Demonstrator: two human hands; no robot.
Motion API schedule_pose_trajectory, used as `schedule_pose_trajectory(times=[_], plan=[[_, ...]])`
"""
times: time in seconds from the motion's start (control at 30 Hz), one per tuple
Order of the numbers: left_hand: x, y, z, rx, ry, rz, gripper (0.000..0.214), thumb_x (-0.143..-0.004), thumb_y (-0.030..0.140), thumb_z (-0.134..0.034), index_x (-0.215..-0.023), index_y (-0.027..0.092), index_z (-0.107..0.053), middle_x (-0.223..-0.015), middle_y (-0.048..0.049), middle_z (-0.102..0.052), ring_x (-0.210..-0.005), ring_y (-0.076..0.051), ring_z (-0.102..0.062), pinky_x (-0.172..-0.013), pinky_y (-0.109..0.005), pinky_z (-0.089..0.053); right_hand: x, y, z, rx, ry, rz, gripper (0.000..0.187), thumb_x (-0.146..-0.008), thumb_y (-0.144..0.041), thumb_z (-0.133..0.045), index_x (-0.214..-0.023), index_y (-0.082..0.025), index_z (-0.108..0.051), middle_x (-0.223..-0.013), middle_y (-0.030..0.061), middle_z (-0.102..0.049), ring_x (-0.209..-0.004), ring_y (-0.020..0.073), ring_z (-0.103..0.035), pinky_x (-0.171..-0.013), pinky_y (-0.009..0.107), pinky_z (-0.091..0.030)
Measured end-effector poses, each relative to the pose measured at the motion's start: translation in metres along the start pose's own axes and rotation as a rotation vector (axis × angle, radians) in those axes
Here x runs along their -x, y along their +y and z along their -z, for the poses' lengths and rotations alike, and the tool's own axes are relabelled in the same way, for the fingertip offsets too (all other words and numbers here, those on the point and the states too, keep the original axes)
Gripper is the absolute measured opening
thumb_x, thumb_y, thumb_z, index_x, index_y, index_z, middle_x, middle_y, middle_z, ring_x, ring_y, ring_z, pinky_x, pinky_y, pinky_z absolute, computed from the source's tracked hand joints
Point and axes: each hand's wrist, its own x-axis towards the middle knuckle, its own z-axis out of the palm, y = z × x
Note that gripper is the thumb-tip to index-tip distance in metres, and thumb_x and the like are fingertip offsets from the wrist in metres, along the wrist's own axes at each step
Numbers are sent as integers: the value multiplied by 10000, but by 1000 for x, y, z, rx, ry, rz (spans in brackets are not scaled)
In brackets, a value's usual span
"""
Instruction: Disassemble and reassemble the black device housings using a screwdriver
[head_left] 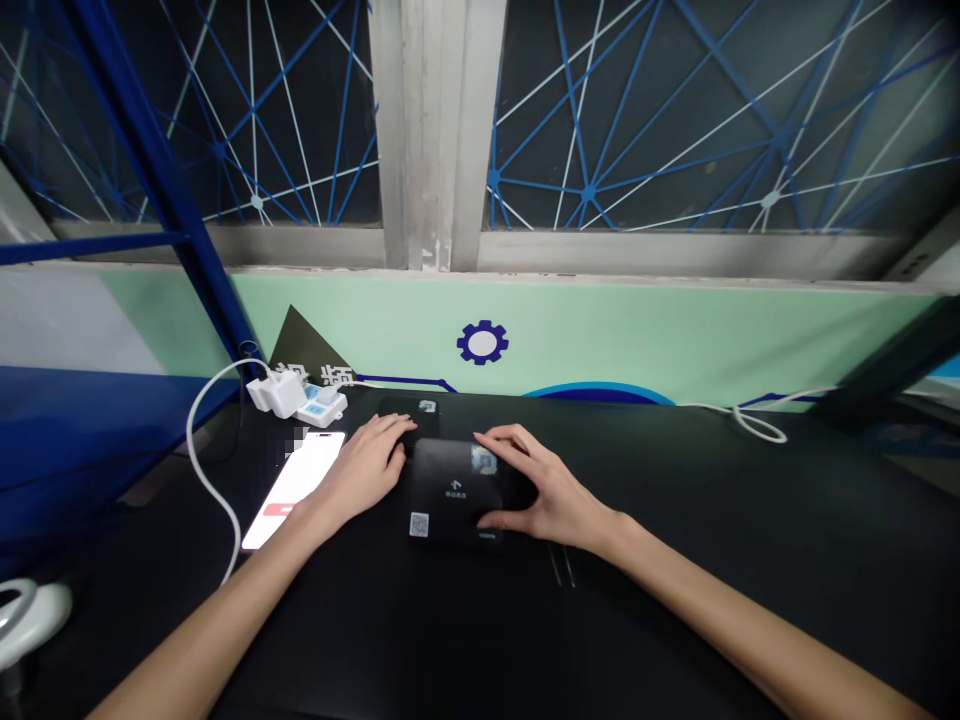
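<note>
A flat black box [450, 505], printed with a white logo, a QR code and what looks like HDMI lettering, lies on the black table in the middle of the view. My right hand [551, 490] is around its right side, with the thumb on the near part and the fingers at the far edge. A second black box [427, 425] with a similar shiny sticker lies just behind it. On that one's left part rest the stretched fingers of my left hand [371, 460]. Two thin metallic prongs [562, 567] show beside my right wrist; their other end is hidden.
Left of my left hand lies a phone [300, 480] with a bright screen. Behind it, a white power strip [319, 405] holds a charger [277, 393] with a looping white cable [196, 440]. Another white cable [757, 425] lies at the back right, along the green wall [675, 335].
</note>
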Motion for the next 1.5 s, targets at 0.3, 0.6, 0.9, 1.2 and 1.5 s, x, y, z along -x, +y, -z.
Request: schedule_pose_trajectory(times=[0.3,0.6,0.9,1.2,1.5], plan=[[-1,-2,0,36,-2,-14,399,-954,168,-399,-1300,224,-589,-1405,-66,-607,-1308,-254,-557,-1077,-458,-476,1,-6,0,-19,190,106,566,-917,-284,-705,-1433,-306,-473,-1263,117,-536,-1058,251,-621,-805,386,-610],[1,-2,3,52,-3,-66,377,-979,196,-381,-1299,205,-580,-1379,-96,-613,-1271,-260,-571,-1050,-467,-482,0,-11,-3,35,291,259,402,-929,-193,-678,-1314,-248,-577,-1184,126,-625,-854,202,-635,-716,354,-576],[-1,2,8,90,5,-47,366,-1051,365,-324,-1238,233,-610,-1315,-71,-655,-1230,-259,-591,-1041,-455,-472,4,-10,5,242,267,462,304,-927,-102,-583,-1194,-226,-659,-1056,125,-705,-767,193,-627,-614,315,-508],[0,8,11,101,4,-11,354,-1055,392,-330,-1187,244,-623,-1297,-49,-662,-1222,-247,-592,-1043,-433,-463,3,-16,-1,158,11,562,174,-930,-262,-635,-1079,-196,-695,-1008,105,-782,-840,215,-702,-745,340,-598],[1,7,9,64,-5,-41,252,-1041,381,-377,-1155,237,-548,-1223,-62,-646,-1156,-255,-594,-990,-435,-464,0,-20,-5,-74,121,359,89,-916,-285,-676,-937,-200,-686,-881,65,-780,-773,191,-707,-703,335,-567]])
